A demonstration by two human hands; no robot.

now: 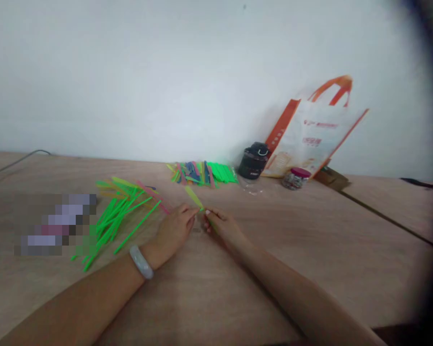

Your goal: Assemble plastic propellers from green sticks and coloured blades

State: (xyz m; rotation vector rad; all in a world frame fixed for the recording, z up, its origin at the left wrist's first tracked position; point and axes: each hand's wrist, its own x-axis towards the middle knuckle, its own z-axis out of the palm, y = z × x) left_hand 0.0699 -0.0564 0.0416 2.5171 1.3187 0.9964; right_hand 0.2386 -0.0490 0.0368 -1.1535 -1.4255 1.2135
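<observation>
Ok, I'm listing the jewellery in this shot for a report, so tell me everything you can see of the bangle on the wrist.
The bangle is a broad, smooth, pale grey-white ring with a soft sheen. It looks like polished stone, though the blur leaves the material unsure. It encircles the left wrist, sitting just behind the left hand and touching the skin. It lies tilted with the forearm, above the wooden tabletop; any contact with the table cannot be told.

a pixelated patch (54, 224) left of the left hand (175, 229) hides what lies there. the fingers of that hand and of the right hand (223, 228) cover part of the thin yellow-green strip (193, 196) between them. beyond the hands, the contents of the jar (296, 181) and the printing on the tote bag (312, 139) are too blurred to tell. the left forearm (68, 307) runs off the bottom edge.
</observation>
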